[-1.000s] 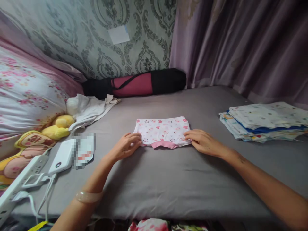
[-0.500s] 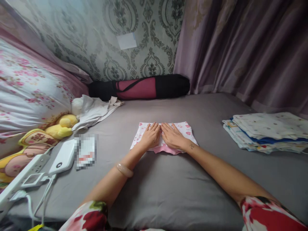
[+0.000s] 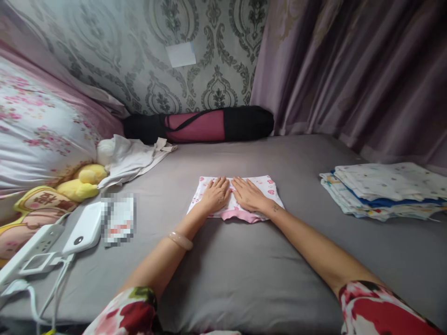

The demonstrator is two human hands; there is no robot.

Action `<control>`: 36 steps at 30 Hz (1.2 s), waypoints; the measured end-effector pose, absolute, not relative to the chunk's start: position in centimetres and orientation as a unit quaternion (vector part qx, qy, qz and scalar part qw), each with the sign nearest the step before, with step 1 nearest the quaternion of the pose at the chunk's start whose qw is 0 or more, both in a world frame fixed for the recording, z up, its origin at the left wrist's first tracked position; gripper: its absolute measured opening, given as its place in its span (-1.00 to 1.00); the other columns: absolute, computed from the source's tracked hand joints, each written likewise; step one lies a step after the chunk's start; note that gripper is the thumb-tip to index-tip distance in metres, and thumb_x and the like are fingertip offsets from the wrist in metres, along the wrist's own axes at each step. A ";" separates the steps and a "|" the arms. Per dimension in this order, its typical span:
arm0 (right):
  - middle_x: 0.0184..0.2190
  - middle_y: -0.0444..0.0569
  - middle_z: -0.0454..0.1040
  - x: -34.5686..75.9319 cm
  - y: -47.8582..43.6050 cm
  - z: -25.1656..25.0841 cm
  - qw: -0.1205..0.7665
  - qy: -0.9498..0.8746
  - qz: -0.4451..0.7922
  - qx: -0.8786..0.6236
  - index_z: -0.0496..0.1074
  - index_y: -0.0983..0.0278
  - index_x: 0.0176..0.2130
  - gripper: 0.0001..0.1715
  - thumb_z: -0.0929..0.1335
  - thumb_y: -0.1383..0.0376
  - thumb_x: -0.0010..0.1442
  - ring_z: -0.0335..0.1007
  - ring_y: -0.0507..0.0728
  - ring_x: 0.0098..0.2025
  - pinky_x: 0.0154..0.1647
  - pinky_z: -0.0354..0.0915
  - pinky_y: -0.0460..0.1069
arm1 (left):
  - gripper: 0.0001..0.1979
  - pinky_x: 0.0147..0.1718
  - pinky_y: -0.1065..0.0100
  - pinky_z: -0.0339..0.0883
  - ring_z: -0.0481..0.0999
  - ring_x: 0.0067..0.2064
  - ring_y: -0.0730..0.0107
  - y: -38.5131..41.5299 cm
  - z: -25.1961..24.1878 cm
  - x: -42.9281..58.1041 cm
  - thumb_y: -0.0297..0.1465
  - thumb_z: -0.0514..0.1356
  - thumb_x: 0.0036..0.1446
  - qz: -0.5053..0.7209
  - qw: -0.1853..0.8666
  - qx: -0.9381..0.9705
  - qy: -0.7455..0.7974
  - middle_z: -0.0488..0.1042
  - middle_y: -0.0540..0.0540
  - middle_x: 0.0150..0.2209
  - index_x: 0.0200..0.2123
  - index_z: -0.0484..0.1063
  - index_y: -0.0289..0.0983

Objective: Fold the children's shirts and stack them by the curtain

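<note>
A folded white garment with pink prints [image 3: 272, 188] lies on the grey bed sheet [image 3: 230, 260], its pink band facing me. On its left half my left hand [image 3: 215, 194] rests flat, fingers stretched out and pointing away from me. My right hand [image 3: 248, 194] lies flat on the right half, its fingers extended too. The fingertips of both hands are close together near the garment's middle, with a narrow gap between them. Parts of the cloth under the palms are hidden.
At the right sits a stack of folded cloths [image 3: 391, 186]. A black and maroon long bag [image 3: 195, 126] lies along the wall. To the left are a crumpled pale cloth [image 3: 132, 158], yellow plush toys [image 3: 78, 186], a white power bank [image 3: 85, 228], a power strip [image 3: 38, 246] and a blurred packet [image 3: 119, 221].
My hands have spread slightly apart on the garment, widening the gap between them. The whole view has shifted a little, so surroundings appear slightly further left.
</note>
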State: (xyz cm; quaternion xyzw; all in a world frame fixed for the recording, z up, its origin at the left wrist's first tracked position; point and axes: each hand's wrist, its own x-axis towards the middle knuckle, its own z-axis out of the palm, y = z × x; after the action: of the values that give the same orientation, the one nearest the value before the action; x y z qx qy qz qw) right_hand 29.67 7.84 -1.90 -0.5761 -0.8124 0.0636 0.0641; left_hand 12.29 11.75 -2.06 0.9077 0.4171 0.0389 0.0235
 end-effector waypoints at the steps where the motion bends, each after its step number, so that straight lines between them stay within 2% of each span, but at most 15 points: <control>1: 0.35 0.21 0.02 29.8 7.7 -1.6 0.066 -0.811 0.060 -0.579 0.07 0.51 0.32 -0.30 0.00 0.21 0.34 -0.13 0.25 0.39 0.37 -0.17 0.20 | -0.47 0.28 -0.02 -0.08 0.04 0.36 0.09 11.6 -1.8 12.3 -0.26 -0.21 0.37 0.041 0.021 0.908 0.415 0.08 -0.32 0.34 0.28 0.10 -0.39; 8: 0.34 0.22 0.04 31.1 6.7 -1.5 0.073 -0.787 0.024 -0.612 0.11 0.53 0.30 -0.32 0.00 0.24 0.33 -0.12 0.26 0.38 0.37 -0.20 0.22 | -0.48 0.29 0.00 -0.09 0.01 0.37 0.10 11.3 -1.6 13.1 -0.28 -0.24 0.37 0.055 0.035 0.920 0.387 0.09 -0.22 0.34 0.29 0.10 -0.33; 16: 0.35 0.15 0.05 31.0 6.5 -2.8 0.087 -0.769 0.027 -0.633 0.11 0.45 0.31 -0.34 0.03 0.22 0.34 -0.11 0.21 0.38 0.37 -0.20 0.17 | -0.46 0.26 -0.07 -0.05 0.02 0.36 0.03 11.3 -3.1 13.7 -0.22 -0.25 0.37 0.054 0.010 0.923 0.381 0.10 -0.25 0.34 0.31 0.08 -0.30; 19: 0.35 0.15 0.03 31.2 6.5 -2.2 0.084 -0.771 0.054 -0.629 0.10 0.45 0.32 -0.33 0.02 0.21 0.35 -0.12 0.21 0.39 0.38 -0.20 0.16 | -0.46 0.25 -0.07 -0.05 0.05 0.35 0.01 10.8 -2.5 13.7 -0.22 -0.25 0.37 0.054 -0.002 0.924 0.379 0.11 -0.30 0.33 0.29 0.10 -0.34; 22: 0.35 0.18 0.02 32.0 6.3 -1.4 0.083 -0.773 0.076 -0.624 0.09 0.51 0.32 -0.31 0.00 0.19 0.36 -0.13 0.21 0.39 0.38 -0.18 0.14 | -0.42 0.27 -0.05 -0.08 0.03 0.36 0.01 10.0 -1.7 13.6 -0.17 -0.25 0.36 0.048 0.008 0.922 0.384 0.11 -0.32 0.32 0.29 0.09 -0.37; 28: 0.35 0.23 0.02 34.5 5.9 -1.7 0.086 -0.738 0.029 -0.668 0.10 0.54 0.31 -0.27 0.00 0.13 0.36 -0.16 0.24 0.39 0.39 -0.23 0.16 | -0.25 0.30 -0.04 -0.18 -0.07 0.39 0.01 8.5 -1.5 13.3 0.05 -0.23 0.28 0.054 0.048 0.923 0.378 0.04 -0.31 0.35 0.33 0.01 -0.35; 36: 0.34 0.21 0.04 35.4 6.2 -3.3 0.084 -0.728 0.041 -0.679 0.10 0.50 0.31 -0.25 -0.01 0.09 0.35 -0.12 0.24 0.38 0.39 -0.21 0.16 | -0.22 0.30 -0.02 -0.18 -0.08 0.39 0.01 8.5 -1.3 13.2 0.08 -0.20 0.26 0.030 0.081 0.919 0.384 0.01 -0.29 0.36 0.33 0.02 -0.35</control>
State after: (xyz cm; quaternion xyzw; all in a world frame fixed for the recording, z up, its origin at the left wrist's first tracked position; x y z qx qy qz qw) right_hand 35.37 6.23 -3.30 -0.6788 -0.7283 0.0410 0.0839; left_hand 13.21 8.53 -1.33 0.9193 0.3841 0.0295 0.0807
